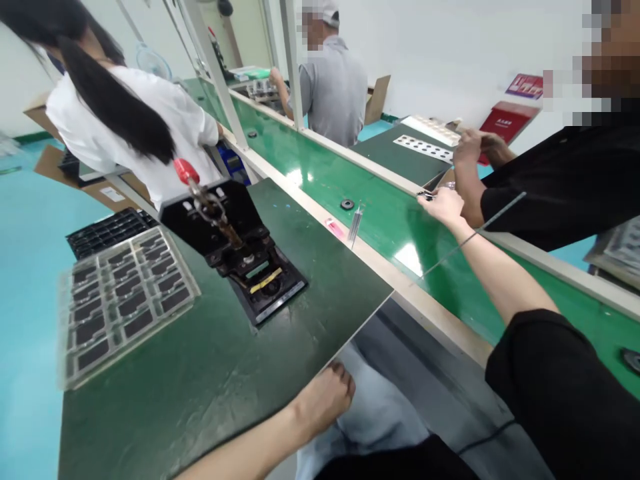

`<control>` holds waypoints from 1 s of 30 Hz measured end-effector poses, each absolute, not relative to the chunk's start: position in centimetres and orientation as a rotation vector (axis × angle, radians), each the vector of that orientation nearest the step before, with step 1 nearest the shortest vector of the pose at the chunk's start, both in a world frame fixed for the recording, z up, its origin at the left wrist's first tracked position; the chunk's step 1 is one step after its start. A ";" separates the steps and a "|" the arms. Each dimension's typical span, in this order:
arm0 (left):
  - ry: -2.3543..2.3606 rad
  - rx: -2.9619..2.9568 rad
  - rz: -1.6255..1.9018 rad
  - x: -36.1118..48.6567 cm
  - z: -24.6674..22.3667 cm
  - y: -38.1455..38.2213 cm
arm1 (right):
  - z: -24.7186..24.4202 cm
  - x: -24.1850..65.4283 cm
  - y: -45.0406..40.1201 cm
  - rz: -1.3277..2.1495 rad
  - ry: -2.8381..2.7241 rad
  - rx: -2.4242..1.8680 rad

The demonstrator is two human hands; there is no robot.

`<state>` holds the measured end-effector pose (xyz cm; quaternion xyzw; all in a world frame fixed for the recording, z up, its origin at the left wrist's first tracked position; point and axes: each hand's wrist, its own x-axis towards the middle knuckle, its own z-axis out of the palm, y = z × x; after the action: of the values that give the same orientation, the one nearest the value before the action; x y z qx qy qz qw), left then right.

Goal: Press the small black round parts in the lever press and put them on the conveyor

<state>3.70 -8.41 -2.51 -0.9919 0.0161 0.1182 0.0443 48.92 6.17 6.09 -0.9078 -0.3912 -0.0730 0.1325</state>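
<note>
My right hand (445, 205) reaches across the green conveyor belt (380, 223) to its far side. Its fingers pinch a small black-and-silver part (427, 195), close beside a co-worker's hands (470, 150). My left hand (333, 393) rests at the front edge of the green table (240, 373), above my lap. Its fingers are curled in, and whatever may be inside them is hidden. On the table stands a black clamp fixture (270, 283) with a raised plate and a red-tipped handle (187, 171). Left of it lies a clear tray (127, 300) with dark pieces in its pockets.
A black ring (347, 204) lies on the belt, with thin metal pins (355, 225) near its edge. A thin grey rod (493, 220) slants across my right forearm. Another black tray (110, 230) sits behind the clear one. Co-workers occupy the left, back and right.
</note>
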 end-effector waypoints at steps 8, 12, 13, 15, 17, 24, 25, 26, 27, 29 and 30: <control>0.037 -2.944 0.380 2.5 -4.0 -9.1 | 5.0 52.5 11.0 -0.067 -0.952 -2.729; 0.006 -2.937 0.341 2.2 -4.6 -9.4 | 4.5 52.0 10.8 -0.179 -1.012 -2.646; -0.004 -2.939 0.302 2.1 -4.7 -9.4 | 4.4 51.4 10.6 -0.219 -1.060 -2.599; -0.022 -2.944 0.232 1.9 -4.8 -9.5 | 4.1 49.6 10.4 -0.236 -1.239 -2.486; -0.017 -2.930 0.207 1.7 -4.6 -9.5 | 3.8 47.2 10.4 -0.161 -1.514 -2.337; -0.027 -2.926 0.199 1.9 -3.8 -9.2 | 3.3 40.8 12.7 0.118 -1.976 -2.065; -0.028 -2.939 0.206 2.0 -3.7 -9.1 | 3.3 40.5 12.8 0.111 -1.958 -2.078; -0.021 -2.953 0.215 2.1 -3.5 -9.0 | 3.4 40.5 12.6 0.098 -1.931 -2.093; -0.010 -2.972 0.221 2.3 -3.3 -8.9 | 3.5 40.5 12.2 0.081 -1.894 -2.111; 0.049 -3.035 0.190 2.8 -2.8 -8.6 | 3.9 41.0 10.6 0.046 -1.810 -2.150; 0.092 -3.079 0.138 3.1 -2.4 -8.5 | 4.2 41.4 9.4 0.033 -1.734 -2.163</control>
<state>3.07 -8.46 -2.37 -0.9981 0.0297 0.0449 0.0292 41.38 9.40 4.18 -0.7669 -0.6148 0.0118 0.1839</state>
